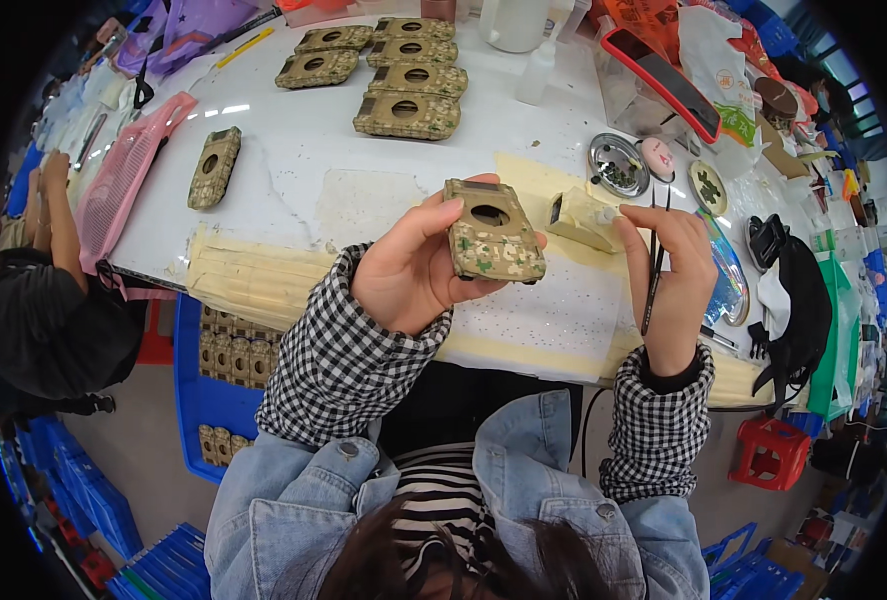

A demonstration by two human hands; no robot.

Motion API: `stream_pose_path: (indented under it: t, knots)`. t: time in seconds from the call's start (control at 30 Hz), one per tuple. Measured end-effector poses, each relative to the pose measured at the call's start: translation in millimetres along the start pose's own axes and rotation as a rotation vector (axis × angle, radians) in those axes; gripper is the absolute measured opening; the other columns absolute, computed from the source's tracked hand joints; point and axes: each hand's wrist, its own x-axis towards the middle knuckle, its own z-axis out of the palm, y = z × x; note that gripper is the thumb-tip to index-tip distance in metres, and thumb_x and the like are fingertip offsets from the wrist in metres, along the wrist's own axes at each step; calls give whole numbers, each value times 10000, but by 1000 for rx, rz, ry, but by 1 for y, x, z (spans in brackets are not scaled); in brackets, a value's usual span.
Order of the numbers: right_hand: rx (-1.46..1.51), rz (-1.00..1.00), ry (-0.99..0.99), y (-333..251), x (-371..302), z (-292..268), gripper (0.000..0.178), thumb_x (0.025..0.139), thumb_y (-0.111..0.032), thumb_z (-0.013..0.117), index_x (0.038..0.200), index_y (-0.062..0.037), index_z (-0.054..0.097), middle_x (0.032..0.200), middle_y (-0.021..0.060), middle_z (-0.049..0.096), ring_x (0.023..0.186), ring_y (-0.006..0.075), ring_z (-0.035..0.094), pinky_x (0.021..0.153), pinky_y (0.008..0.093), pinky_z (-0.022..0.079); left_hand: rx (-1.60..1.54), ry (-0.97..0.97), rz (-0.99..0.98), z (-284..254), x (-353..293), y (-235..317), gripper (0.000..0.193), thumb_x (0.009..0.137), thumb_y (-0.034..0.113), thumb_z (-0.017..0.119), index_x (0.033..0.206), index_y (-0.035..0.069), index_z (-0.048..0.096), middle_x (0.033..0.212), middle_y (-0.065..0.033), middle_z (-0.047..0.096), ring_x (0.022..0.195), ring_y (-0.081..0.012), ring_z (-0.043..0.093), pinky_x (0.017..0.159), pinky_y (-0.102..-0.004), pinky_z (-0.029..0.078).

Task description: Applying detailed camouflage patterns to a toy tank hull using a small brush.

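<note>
My left hand [404, 265] is closed around a camouflage-painted toy tank hull [496, 250], tilted with its round top opening showing. In my right hand [680, 265] are dark thin tweezers [654, 270], lying across the palm with their tips pointing away from me. The thumb and forefinger of that hand are close to a small whitish piece at the end of a tape-covered block [582, 222]; whether they touch it I cannot tell. Just beyond lie a round metal dish [619, 165] of small dark bits and a round lid [708, 188] with green pieces.
Several matching hulls [408, 115] stand at the back, and one [216, 168] lies alone at left. A pink mesh basket [134, 180], a red-cased phone [661, 84] and a clear bottle [536, 75] surround the work area. Below the table edge, a blue tray [192, 400] holds more hulls.
</note>
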Motion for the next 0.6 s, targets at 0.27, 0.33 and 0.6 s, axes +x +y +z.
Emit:
stream_pose_path:
  t: [0.27, 0.33, 0.6]
  knots:
    - [26, -24, 136, -18, 6, -11, 129, 730, 12, 705, 841, -19, 645, 741, 103, 608, 699, 225, 550, 654, 295, 436, 12, 18, -3, 3, -2, 1, 481, 980, 245, 207, 1408, 25, 218, 1286, -401, 361, 1168, -452, 470, 965, -412, 471]
    - [238, 53, 149, -35, 3, -18, 134, 754, 34, 679, 876, 0, 633, 761, 107, 616, 703, 203, 556, 657, 276, 434, 38, 61, 7, 7, -1, 0, 483, 980, 247, 207, 1407, 23, 219, 1289, -394, 365, 1171, -448, 469, 974, -419, 463]
    - [894, 212, -46, -61, 4, 0, 54, 908, -13, 535, 941, 30, 537, 837, 81, 589, 777, 121, 623, 675, 207, 461, 104, 108, 14, 10, -1, 0, 492, 975, 249, 220, 1394, -7, 237, 1298, -290, 429, 1159, -386, 503, 978, -445, 457]
